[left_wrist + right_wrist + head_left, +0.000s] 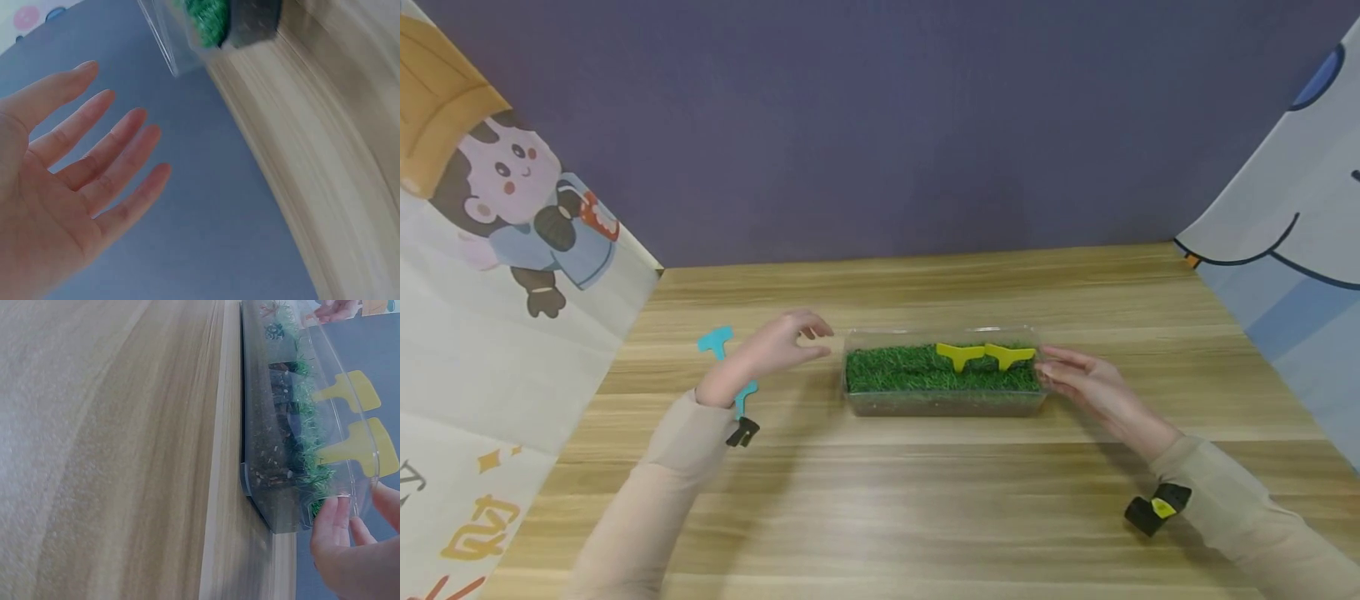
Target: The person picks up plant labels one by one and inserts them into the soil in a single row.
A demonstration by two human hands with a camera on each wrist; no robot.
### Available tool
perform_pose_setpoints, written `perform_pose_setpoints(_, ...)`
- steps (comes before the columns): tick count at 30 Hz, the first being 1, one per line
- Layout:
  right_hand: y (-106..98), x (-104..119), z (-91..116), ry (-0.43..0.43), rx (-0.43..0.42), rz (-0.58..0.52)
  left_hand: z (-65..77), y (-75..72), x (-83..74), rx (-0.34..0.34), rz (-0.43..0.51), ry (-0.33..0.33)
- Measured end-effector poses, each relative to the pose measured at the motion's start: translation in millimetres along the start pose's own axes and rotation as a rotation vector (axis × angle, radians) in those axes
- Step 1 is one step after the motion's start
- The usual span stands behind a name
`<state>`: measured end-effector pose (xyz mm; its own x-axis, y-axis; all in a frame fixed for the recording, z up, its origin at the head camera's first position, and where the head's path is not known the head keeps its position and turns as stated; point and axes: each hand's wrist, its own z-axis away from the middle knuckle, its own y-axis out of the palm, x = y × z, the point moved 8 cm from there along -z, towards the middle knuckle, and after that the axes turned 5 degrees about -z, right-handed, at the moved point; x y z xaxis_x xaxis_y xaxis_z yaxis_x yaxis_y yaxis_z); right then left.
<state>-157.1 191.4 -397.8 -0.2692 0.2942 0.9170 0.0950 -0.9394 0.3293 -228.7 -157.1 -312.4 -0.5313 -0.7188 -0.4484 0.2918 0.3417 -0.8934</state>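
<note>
A clear plastic planter box [947, 406] stands on the table, with green artificial grass [887, 371] over a dark soil-like layer. Two yellow T-shaped plant labels [960, 357] [365, 450] stand upright in the grass, side by side in its right half. My right hand [1101, 392] grips the box's right end, its thumb and fingers at the upper rim in the right wrist view. Off the box's left end hovers my left hand [778, 343], holding nothing; its fingers [119, 134] are spread and slightly bent in the left wrist view.
Two blue T-shaped plant labels [715, 339] [746, 398] lie on the wooden table [880, 517] by the left forearm, which partly covers them. A dark blue-purple wall [880, 133] rises behind the table. Printed cartoon panels [445, 350] flank both sides.
</note>
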Motion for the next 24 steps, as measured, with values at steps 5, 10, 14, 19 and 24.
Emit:
perform_pose_setpoints(5,0,0,0,0.003,0.000,-0.005,17.8,-5.9,20.7,-0.025,0.035,-0.080)
perform_pose_setpoints(10,0,0,0,-0.006,0.006,-0.013,32.3,-9.3,36.1,-0.056,0.055,-0.114)
perform_pose_setpoints(14,0,0,0,-0.008,0.004,-0.014,42.0,-9.8,46.8,-0.064,0.075,-0.138)
perform_pose_setpoints(19,1,1,0,-0.004,-0.002,-0.020,50.9,-9.8,56.8,-0.084,0.065,-0.147)
perform_pose_setpoints(24,1,1,0,-0.009,0.005,-0.028,58.4,-7.3,65.1,-0.092,0.045,-0.145)
